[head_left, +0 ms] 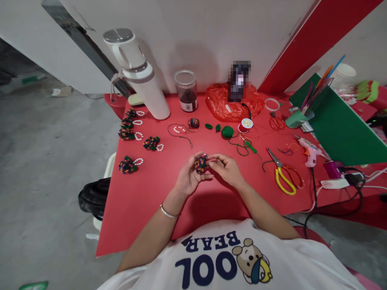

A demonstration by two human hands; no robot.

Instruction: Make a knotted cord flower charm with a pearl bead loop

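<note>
My left hand holds a multicoloured crocheted flower in dark, orange and green yarn above the middle of the red table. With fingers bent, my right hand pinches at the flower's right edge; whatever lies between those fingertips is too small to make out. Beyond the hands lie a ball of variegated yarn, a few loose white beads, two green crocheted leaves and a green yarn ball. A crochet hook with a green handle rests to the right.
Several finished flowers with bead loops line the table's left side. A white bottle, a clear jar and a red plastic bag stand behind. Yellow-handled scissors, a pink glue gun and cables sit at right.
</note>
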